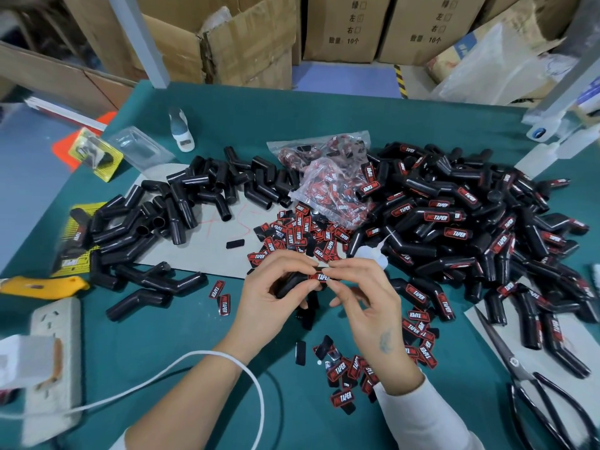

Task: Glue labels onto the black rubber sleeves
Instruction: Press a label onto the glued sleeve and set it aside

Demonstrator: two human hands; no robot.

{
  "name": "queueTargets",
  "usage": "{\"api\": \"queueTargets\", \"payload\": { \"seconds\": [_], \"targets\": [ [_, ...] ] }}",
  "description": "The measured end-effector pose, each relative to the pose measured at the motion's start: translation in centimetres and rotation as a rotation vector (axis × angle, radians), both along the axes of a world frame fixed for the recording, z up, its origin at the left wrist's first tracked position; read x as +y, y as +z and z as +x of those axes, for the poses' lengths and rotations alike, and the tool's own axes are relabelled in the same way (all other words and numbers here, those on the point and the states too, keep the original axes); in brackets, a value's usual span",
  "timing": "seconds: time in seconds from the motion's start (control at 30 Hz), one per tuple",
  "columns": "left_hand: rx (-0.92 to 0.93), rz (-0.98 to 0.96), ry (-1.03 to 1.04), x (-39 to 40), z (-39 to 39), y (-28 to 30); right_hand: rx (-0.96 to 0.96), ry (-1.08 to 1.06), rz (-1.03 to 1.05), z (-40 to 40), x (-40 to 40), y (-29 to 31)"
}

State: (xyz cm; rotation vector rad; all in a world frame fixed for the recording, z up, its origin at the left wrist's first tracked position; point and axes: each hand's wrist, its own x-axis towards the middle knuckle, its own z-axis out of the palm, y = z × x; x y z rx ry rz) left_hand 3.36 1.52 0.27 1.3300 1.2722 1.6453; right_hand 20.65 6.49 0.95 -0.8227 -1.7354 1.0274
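Black rubber sleeve (292, 282), bent-elbow tube, held above the table (201, 345) just in front of the person. Left hand (276, 297) wraps its body, grip closed around it; right hand (363, 297) pinches a red-and-black label (319, 277) onto the top face, fingertips narrow. Sleeve looks light, soft, slightly squashy, so best held by the tube body, away from the glue patch. Label looks thin, flexible, glossy; take it by the edges. Unlabelled sleeves (194, 203) piled left, matte and smooth; labelled pile (470, 241) right. Loose labels (298, 235) scattered between, more in a clear plastic bag (328, 186). Scissors (532, 381) lie at far right.
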Motion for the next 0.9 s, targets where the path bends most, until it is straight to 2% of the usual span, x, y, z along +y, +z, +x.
{"api": "queueTargets", "payload": {
  "seconds": [0.2,0.5,0.9],
  "targets": [
    [0.036,0.023,0.021,-0.08,0.17,0.00,-0.051,-0.009,0.051,0.15,0.20,-0.32],
    [0.315,0.108,0.105,-0.15,0.05,0.55,-0.007,0.002,0.050,0.10,0.14,-0.02],
    [0.329,0.131,0.130,-0.38,0.13,0.50,-0.068,-0.009,0.143,0.12,-0.18,0.12]
  ]
}}
